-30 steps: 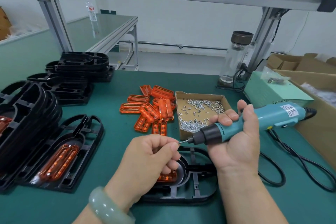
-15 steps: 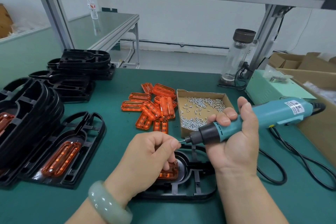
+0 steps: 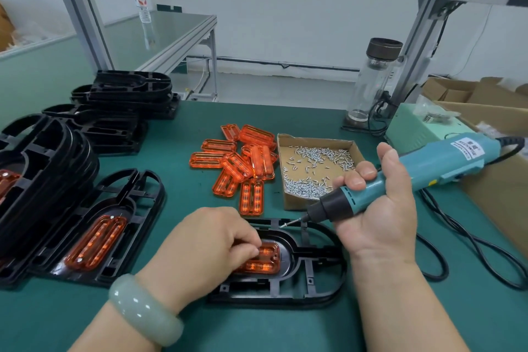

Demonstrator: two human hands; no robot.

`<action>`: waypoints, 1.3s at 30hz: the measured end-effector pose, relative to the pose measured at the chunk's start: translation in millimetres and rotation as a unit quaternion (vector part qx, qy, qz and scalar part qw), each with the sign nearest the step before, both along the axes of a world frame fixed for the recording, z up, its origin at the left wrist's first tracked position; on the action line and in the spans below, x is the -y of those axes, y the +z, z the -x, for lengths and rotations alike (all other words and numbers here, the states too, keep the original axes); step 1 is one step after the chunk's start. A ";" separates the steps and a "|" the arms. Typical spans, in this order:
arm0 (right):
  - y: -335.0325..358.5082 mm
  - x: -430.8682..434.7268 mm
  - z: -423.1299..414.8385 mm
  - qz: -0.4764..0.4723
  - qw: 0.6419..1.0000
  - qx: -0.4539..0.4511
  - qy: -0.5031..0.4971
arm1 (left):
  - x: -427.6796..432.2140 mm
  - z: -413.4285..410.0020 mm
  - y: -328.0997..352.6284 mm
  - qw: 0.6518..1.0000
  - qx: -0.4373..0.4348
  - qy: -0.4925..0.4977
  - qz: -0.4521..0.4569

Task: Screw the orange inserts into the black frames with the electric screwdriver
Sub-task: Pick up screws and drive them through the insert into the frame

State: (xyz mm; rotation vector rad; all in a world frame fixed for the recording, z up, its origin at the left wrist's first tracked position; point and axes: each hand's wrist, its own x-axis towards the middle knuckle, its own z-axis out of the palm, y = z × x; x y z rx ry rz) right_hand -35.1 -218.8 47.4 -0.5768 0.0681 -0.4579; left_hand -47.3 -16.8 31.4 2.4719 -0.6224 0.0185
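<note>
Gripped the electric screwdriver [image 3: 428, 171] tight in the right hand [image 3: 380, 217], screw [image 3: 284, 225] on the bit tip just above the far rim of the black frame [image 3: 314, 291]. Held the orange insert [image 3: 267, 261] down in the frame's recess under curled fingertips of the left hand [image 3: 211, 248], near and below the bit. Kept the box of screws [image 3: 314, 171] just beyond.

Glass bottle [image 3: 371, 86]: clear, dark brown lid, upright at the far edge of the green desk [image 3: 194, 123].
Pale green box [image 3: 411, 126]: just right of the bottle.
Open cardboard boxes [image 3: 463, 91]: further right of it.
Aluminium post [image 3: 425, 37]: slanting up close behind it.
Plastic water bottle [image 3: 143, 6]: well to its left, upright on a second desk [image 3: 160, 28].
</note>
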 end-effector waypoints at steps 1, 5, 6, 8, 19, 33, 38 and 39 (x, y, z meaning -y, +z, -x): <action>-0.2 1.1 -0.3 0.014 1.000 -0.002 0.002 | 2.7 0.8 -1.8 0.999 0.012 -0.010 -0.035; 0.1 2.0 0.0 0.084 0.996 0.005 0.018 | 11.1 2.8 -5.3 0.995 0.019 -0.008 -0.096; -0.2 1.3 0.3 0.103 0.994 0.010 0.022 | 12.0 2.8 -6.2 0.995 0.018 -0.007 -0.095; -0.7 -0.5 1.2 0.134 0.991 0.017 0.027 | 13.0 3.0 -7.5 0.996 0.015 -0.002 -0.092; -0.7 -13.0 3.4 0.232 0.972 0.027 0.034 | 21.3 4.5 -10.9 0.997 0.004 -0.006 -0.081; 2.3 -14.3 5.8 0.278 0.958 0.047 0.044 | 21.1 3.7 -14.0 0.998 0.005 -0.002 -0.063; 4.0 -21.4 6.2 0.307 0.945 0.074 0.085 | 21.2 4.0 -14.2 0.997 0.016 -0.010 -0.071; 4.5 -23.0 6.1 0.315 0.940 0.082 0.099 | 20.9 4.2 -13.9 0.997 0.017 -0.014 -0.072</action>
